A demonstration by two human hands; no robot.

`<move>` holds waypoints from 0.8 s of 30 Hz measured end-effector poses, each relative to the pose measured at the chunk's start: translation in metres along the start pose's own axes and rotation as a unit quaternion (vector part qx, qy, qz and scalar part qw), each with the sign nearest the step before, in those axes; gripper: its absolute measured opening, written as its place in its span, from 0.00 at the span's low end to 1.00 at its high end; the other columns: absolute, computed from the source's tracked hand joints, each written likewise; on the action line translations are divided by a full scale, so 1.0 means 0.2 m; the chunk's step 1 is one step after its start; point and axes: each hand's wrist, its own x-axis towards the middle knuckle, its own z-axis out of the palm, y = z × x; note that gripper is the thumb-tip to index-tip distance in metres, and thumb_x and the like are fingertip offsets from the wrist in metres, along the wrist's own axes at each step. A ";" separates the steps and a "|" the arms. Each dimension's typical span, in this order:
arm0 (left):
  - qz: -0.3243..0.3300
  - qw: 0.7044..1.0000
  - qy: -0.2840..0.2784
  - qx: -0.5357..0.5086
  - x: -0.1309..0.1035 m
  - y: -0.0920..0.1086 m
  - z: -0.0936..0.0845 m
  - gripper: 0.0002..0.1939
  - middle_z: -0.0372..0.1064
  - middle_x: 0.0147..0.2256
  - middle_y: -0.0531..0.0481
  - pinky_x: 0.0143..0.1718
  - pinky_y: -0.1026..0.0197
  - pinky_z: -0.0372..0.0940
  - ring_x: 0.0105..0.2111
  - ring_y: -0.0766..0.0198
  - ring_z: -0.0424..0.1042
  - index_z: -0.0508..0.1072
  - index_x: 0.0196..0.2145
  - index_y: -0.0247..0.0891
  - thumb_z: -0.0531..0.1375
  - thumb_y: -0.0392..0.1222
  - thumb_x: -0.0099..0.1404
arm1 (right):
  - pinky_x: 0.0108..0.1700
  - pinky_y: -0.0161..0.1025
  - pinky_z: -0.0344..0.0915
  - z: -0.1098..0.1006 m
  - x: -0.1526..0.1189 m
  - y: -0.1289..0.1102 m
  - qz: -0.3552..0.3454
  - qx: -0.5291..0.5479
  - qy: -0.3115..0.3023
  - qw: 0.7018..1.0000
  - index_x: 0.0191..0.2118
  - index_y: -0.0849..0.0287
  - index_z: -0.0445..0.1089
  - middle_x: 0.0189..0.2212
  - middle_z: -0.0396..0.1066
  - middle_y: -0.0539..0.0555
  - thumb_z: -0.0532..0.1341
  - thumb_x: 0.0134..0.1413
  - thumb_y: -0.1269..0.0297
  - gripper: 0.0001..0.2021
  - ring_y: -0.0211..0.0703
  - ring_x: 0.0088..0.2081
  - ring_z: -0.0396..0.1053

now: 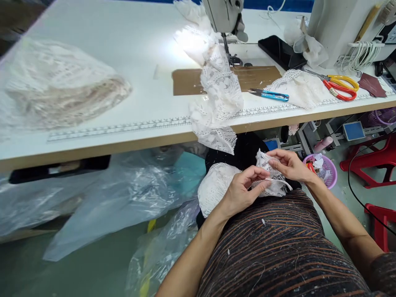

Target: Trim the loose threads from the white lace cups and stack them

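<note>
clearly, the white table [130, 24] sets the main limit: its front edge runs just beyond the hands, with a lace length [221, 95] drooping over it, so the freer room is above the striped clothing [278, 239]. at the lap, a padded white cup [216, 185] sits beside the left hand [244, 190]. between both hands, the white lace [276, 189] looks light, limp and easily snagged; its firmer edge seems the best hold. the right hand [286, 165] pinches its upper part; the left fingertips close narrowly on its lower edge.
</note>
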 end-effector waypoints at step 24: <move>0.113 0.987 0.065 0.092 0.07 0.10 -0.25 0.08 0.76 0.28 0.49 0.30 0.67 0.71 0.29 0.62 0.76 0.79 0.27 0.40 0.66 0.45 0.60 | 0.31 0.31 0.62 0.13 -0.03 -0.22 -0.091 -0.167 -0.032 0.981 0.43 0.57 0.71 0.30 0.69 0.47 0.67 0.51 0.57 0.15 0.34 0.28 0.63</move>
